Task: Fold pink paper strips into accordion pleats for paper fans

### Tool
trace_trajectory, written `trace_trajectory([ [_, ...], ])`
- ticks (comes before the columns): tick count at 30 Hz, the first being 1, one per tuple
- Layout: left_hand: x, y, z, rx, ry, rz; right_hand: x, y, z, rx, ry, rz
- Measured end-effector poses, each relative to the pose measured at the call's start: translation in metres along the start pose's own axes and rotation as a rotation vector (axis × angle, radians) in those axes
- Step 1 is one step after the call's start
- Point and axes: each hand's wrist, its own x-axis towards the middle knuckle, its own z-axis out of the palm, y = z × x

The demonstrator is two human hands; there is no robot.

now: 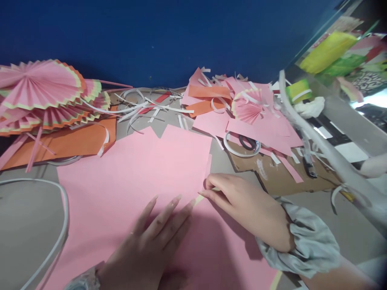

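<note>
A large sheet of pink paper (pixel 99 193) covers the table before me. My left hand (pixel 154 241) lies on it with the fingers stretched out, their tips near a pale yellow strip (pixel 198 199). The thumb and forefinger of my right hand (pixel 232 197) are pinched on that strip at the sheet's right side. Part of the strip is hidden by the fingers. More pale yellow edging (pixel 275 280) shows at the sheet's lower right edge.
Pleated pink paper fans (pixel 45 84) are piled at the left on orange paper (pixel 66 141). Curled white strips (pixel 142 106) lie behind the sheet. Pink offcuts (pixel 260 129) and a tape roll (pixel 242 147) rest on brown cardboard (pixel 290 177) at right. A blue panel (pixel 151 40) stands behind.
</note>
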Motion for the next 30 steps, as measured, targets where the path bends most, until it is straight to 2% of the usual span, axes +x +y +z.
trace_trajectory([
  [5, 0.0008, -0.0020, -0.0010, -0.012, -0.020, 0.041, 0.0007, 0.0020, 0.0009, 0.005, 0.005, -0.001],
  [20, 0.0043, -0.0023, 0.0005, -0.040, -0.046, 0.035, 0.0017, 0.0021, 0.0019, -0.043, 0.033, -0.020],
  [30, 0.0025, 0.0007, -0.0012, -0.016, -0.017, 0.016, 0.0019, 0.0013, 0.0037, -0.079, 0.044, -0.045],
])
